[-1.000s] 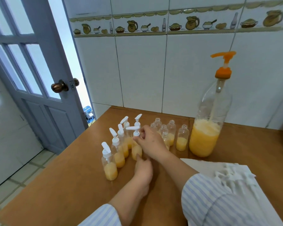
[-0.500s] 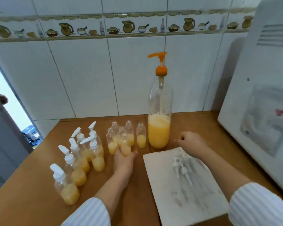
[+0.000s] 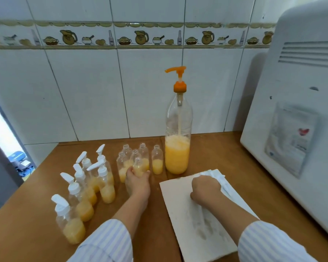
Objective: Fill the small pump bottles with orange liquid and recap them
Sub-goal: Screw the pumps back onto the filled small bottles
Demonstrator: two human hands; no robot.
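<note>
On the table's (image 3: 225, 152) left, six capped bottles (image 3: 95, 186) are standing — we're gripping an uncapped filled bottle (image 3: 139, 167) with our left hand (image 3: 137, 183), our right hand (image 3: 205, 188) closing on a pump cap (image 3: 223, 183); five remain uncapped.

1. On the table (image 3: 216, 148), the big pump bottle (image 3: 177, 140) stands far, near the wall (image 3: 95, 91).
2. Left of it, the open bottles (image 3: 140, 159) cluster.
3. Further left, the capped bottles (image 3: 87, 190) run from far to near.
4. The left hand (image 3: 137, 183) holds the nearest open bottle (image 3: 139, 167).
5. Right and nearer lies the sheet (image 3: 178, 214); the right hand (image 3: 204, 189) rests on it.
6. An appliance (image 3: 295, 129) stands far right.
</note>
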